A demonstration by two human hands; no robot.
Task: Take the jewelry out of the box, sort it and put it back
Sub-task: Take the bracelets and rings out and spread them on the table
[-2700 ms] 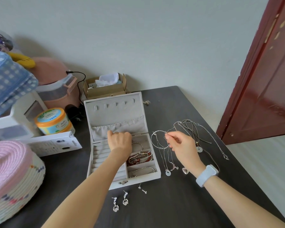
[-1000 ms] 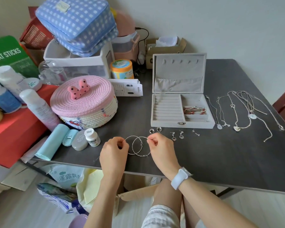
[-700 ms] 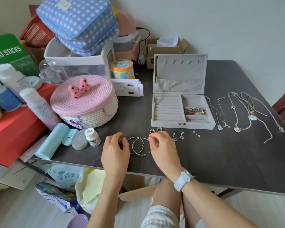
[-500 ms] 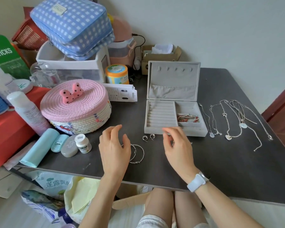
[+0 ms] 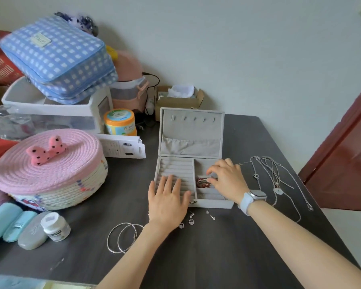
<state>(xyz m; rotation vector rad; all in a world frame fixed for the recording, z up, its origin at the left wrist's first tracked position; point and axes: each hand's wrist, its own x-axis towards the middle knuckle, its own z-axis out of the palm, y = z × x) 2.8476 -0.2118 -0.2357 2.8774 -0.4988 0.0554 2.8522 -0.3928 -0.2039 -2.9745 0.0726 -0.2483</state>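
**Both hands at the open jewelry box**

Your left hand [image 5: 167, 202] lies flat with its fingers straight and spread, the fingertips resting on the ring-roll section at the near left of the grey jewelry box [image 5: 191, 163]. It holds nothing. Your right hand [image 5: 227, 180], with a pale smartwatch [image 5: 253, 198] on the wrist, reaches into the compartments just to the right of your left hand; its fingers are curled down and pinch at the red and silver bracelets [image 5: 203, 182] lying in the middle right compartment. The box lid stands upright beyond both hands.

Just behind your left wrist, on the dark table [image 5: 227, 257], two large silver hoop bangles [image 5: 123, 237] lie overlapping. Between your two forearms, close to the box's near wall, sit a pair of drop earrings [image 5: 191, 220] and small stud earrings [image 5: 211, 214]; a small ring partly shows at the left edge of your left hand. To the right of your right hand, several silver necklaces [image 5: 273, 180] are laid out in rows on the table, apart from the box.

Well to the left of your left hand stands a round woven basket [image 5: 50, 174] with a pink lid and bow. Nearer you from it are a small white bottle [image 5: 54, 226], a grey case [image 5: 32, 234] and pale blue cases [image 5: 8, 224]. Beyond the basket sits a blue gingham pouch [image 5: 56, 57] atop a white organiser [image 5: 50, 113], with an orange-rimmed jar [image 5: 119, 122] beside it.
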